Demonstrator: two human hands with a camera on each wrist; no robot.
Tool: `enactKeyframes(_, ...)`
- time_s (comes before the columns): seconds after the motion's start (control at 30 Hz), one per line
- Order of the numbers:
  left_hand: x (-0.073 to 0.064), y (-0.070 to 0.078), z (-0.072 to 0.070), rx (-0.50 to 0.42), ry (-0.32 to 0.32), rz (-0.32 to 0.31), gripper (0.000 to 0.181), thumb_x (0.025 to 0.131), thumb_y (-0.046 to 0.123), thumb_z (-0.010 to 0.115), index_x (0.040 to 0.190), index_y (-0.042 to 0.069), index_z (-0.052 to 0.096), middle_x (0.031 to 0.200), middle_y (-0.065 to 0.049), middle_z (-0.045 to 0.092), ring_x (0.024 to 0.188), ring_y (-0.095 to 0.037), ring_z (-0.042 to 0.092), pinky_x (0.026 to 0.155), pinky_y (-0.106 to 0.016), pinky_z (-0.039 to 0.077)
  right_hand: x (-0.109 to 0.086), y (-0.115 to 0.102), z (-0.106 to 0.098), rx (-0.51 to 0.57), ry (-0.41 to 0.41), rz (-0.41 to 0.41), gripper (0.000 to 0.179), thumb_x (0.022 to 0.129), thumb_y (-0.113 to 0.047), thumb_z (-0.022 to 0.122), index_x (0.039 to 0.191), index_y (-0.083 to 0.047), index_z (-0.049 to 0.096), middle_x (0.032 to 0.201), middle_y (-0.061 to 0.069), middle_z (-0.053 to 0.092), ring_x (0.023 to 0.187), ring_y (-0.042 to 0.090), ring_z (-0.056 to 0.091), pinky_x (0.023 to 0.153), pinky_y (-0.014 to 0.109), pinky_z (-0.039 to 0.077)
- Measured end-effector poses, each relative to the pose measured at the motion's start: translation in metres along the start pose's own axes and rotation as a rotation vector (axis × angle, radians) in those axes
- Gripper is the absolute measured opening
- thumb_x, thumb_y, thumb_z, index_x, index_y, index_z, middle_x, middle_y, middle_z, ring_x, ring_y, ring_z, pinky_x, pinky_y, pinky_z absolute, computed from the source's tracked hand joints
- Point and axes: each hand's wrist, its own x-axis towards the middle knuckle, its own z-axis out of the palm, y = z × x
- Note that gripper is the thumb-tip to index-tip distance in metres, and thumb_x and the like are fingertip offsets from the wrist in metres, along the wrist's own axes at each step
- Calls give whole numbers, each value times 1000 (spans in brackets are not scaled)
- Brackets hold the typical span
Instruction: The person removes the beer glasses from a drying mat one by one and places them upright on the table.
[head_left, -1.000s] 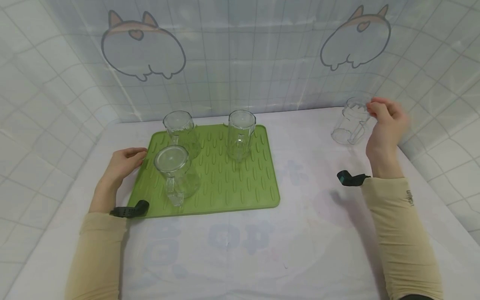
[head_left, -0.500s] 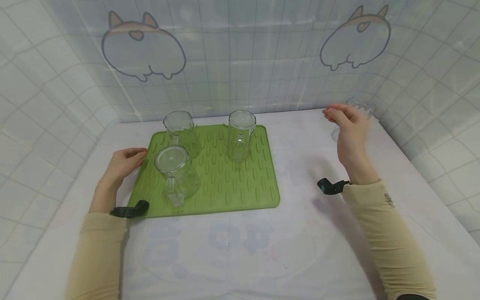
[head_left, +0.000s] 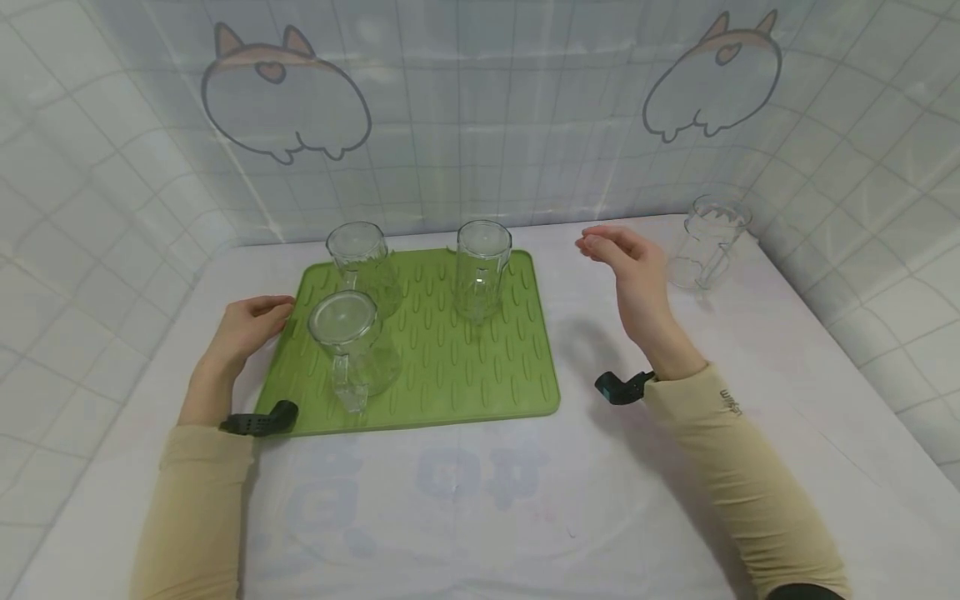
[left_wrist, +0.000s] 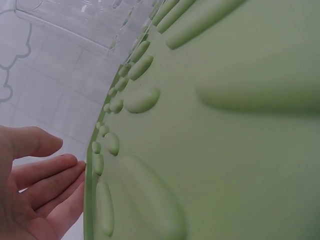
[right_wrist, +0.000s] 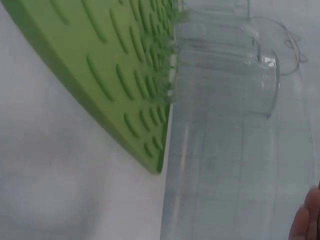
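My left hand (head_left: pixel 251 327) rests at the left edge of a ridged green drying mat (head_left: pixel 450 379), its relaxed fingertips touching that edge, as the left wrist view also shows. Three clear glass mugs stand on the mat: one at the back left (head_left: pixel 360 243), one at the front left (head_left: pixel 345 329) with its handle toward me, and a tall one at the back right (head_left: pixel 483 262). Raised over the table, my right hand (head_left: pixel 636 271) has loosely bent fingers and nothing in them. It is between the mat and a fourth clear glass mug (head_left: pixel 708 246).
White cloth (head_left: pixel 480 533) with faint printed marks covers the table. A grid-patterned curtain (head_left: pixel 502 108) with two cartoon animals closes off the back and sides. Black wrist cameras (head_left: pixel 624 388) stick out from both forearms.
My right hand has come away from the far-right glass mug, moving left toward the mat with nothing held. That mug stays where it was. The left hand has not moved.
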Motion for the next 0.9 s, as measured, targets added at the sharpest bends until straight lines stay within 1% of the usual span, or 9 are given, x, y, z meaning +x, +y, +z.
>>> enactKeyframes(0.2, 3, 0, 0, -18, 9, -18, 64, 96, 46, 42, 140, -1, 39, 143, -23, 38, 106, 0, 50, 81, -8, 46, -3, 5, 17, -39, -83, 41, 24, 88, -20, 66, 104, -2, 66, 99, 7, 68, 100, 24, 60, 99, 35, 40)
enactKeyframes(0.33, 2, 0, 0, -15, 16, -23, 64, 97, 45, 42, 140, -2, 40, 142, -23, 39, 107, -4, 51, 80, -7, 46, -5, 8, 29, -68, -121, 64, 24, 88, -22, 65, 105, -4, 67, 100, 6, 68, 101, 22, 60, 100, 36, 40)
enactKeyframes(0.57, 2, 1, 2, -24, 30, -31, 61, 97, 43, 42, 138, -2, 41, 140, -25, 42, 107, -7, 53, 82, -9, 48, -8, 16, 48, -127, -148, 127, 26, 88, -26, 65, 106, -6, 67, 104, 5, 66, 101, 19, 57, 101, 38, 39)
enactKeyframes(0.77, 3, 0, 1, -17, 29, -33, 61, 97, 43, 42, 139, -2, 41, 139, -25, 43, 109, -10, 53, 76, -5, 46, -8, 25, 61, -158, -160, 154, 32, 89, -25, 64, 110, -1, 65, 111, 6, 64, 103, 17, 56, 99, 37, 41)
enactKeyframes(0.9, 3, 0, 1, -15, 26, -32, 61, 97, 43, 42, 139, -2, 41, 138, -25, 43, 108, -10, 53, 75, -5, 45, -9, 31, 68, -191, -173, 171, 32, 89, -26, 63, 110, -2, 65, 109, 6, 64, 104, 16, 56, 99, 37, 41)
